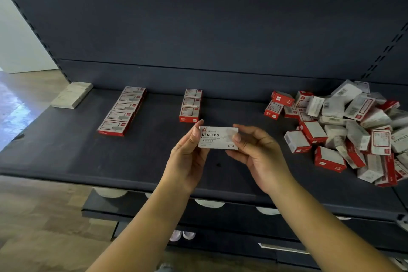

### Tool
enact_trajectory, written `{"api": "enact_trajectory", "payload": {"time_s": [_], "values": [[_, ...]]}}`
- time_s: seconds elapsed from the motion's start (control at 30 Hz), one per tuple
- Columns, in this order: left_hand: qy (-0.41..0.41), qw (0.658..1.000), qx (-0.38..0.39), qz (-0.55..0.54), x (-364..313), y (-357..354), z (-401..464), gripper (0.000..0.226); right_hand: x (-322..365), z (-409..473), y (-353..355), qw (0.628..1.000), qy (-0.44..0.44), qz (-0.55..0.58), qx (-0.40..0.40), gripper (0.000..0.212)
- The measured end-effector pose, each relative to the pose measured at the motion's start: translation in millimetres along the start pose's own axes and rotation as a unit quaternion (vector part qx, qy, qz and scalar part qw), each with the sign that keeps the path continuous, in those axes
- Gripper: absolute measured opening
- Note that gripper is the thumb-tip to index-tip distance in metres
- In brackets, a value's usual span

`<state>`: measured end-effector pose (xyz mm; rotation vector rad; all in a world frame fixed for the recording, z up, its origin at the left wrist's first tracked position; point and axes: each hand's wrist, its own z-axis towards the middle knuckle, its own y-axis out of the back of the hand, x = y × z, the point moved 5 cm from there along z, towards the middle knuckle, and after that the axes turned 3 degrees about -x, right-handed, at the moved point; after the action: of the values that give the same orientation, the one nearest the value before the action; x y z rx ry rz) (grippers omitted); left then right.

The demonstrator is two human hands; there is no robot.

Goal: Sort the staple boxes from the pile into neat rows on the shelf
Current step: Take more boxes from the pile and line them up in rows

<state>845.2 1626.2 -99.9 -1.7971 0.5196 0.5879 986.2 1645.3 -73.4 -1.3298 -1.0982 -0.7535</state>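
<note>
Staple box (218, 138), white, label up, is pinched at its short ends by my left hand (187, 152) and right hand (254, 150), long axis crosswise, just in front of the three-box row (191, 105) on the shelf (66, 161).

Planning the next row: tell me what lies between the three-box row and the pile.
Bare dark shelf, per the head view. The three-box row and the pile have nothing lying between them.
</note>
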Motion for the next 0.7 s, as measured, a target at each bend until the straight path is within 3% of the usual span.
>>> {"api": "enact_trajectory", "payload": {"time_s": [0.1,0.17,0.3,0.43,0.7], "values": [[-0.013,0.998,0.066,0.010,-21,13,-2,0.047,-10,0,-28,1.000,-0.006,0.008,0.017,0.025],[-0.021,0.996,0.080,0.018,-41,25,-6,0.032,-18,0,-52,0.999,-0.009,0.016,0.030,0.027],[-0.022,0.999,0.039,0.013,-93,65,-8,0.017,-37,4,-111,0.999,-0.015,0.012,0.040,0.024],[-0.041,0.998,-0.016,0.055,-152,123,-4,0.022,-70,10,-175,0.999,-0.040,0.022,0.021,0.016],[-0.051,0.998,-0.024,0.038,-234,195,-4,0.019,-116,23,-284,0.994,-0.079,0.055,0.050,0.020]]}}
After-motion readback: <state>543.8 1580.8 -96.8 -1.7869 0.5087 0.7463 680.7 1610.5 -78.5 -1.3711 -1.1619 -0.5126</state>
